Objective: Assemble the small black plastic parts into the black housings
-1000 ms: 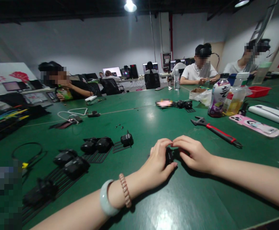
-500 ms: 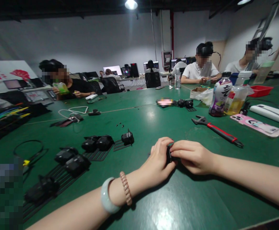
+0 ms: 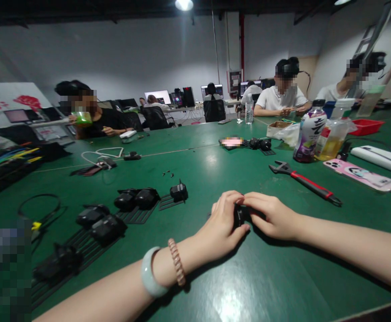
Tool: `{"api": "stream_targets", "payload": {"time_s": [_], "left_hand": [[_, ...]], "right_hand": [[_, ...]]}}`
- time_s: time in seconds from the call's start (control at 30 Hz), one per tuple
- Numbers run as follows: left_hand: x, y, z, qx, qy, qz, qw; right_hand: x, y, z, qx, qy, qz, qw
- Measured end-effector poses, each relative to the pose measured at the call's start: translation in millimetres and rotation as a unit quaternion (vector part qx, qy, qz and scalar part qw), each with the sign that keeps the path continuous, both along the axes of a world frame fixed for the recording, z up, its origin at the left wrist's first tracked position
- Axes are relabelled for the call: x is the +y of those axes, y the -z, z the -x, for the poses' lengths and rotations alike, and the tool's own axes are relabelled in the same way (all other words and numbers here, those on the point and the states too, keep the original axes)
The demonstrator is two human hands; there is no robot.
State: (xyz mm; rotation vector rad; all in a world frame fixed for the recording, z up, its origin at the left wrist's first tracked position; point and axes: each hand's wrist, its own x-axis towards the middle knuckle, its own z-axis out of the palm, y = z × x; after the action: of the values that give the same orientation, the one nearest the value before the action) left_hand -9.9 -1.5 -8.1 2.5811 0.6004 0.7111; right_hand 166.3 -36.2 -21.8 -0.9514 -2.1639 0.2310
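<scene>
My left hand [image 3: 222, 219], with a pale bangle and a beaded bracelet at the wrist, is closed around a small black part [image 3: 239, 216] just above or on the green table. The fingers of my right hand [image 3: 273, 217] curve over the far right side of the same part, their tips meeting my left fingers. Most of the part is hidden between the hands, so I cannot make out its exact kind. To the left lie similar black blocks on slatted bases, among them a single block [image 3: 178, 192] and a pair [image 3: 137, 200].
An adjustable wrench [image 3: 305, 182] with red-and-black handle lies beyond my right hand, near a pink phone [image 3: 359, 175]. A dark bottle [image 3: 309, 132] and a red tray [image 3: 368, 127] stand farther right. Several tiny pieces [image 3: 167, 173] lie mid-table. Co-workers sit across the table.
My right fingers have shifted over the top of the black part, exposing more of its side. My left hand stays in place. The person at the left has moved a green cup slightly leftward and up.
</scene>
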Motion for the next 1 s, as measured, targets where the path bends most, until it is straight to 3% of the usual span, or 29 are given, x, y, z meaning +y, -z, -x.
{"api": "stream_targets", "payload": {"time_s": [0.27,0.7,1.0], "left_hand": [[0,0.9,-1,0.0,-0.006,-0.007,1.0],[27,0.5,2,0.041,-0.024,-0.028,0.998],[31,2.9,2,0.034,-0.022,-0.04,0.998]], "right_hand": [[6,6.0,1,-0.05,0.02,0.048,0.997],[4,3.4,0,0.0,0.024,-0.06,0.998],[8,2.3,0,-0.023,0.0,-0.054,0.998]]}}
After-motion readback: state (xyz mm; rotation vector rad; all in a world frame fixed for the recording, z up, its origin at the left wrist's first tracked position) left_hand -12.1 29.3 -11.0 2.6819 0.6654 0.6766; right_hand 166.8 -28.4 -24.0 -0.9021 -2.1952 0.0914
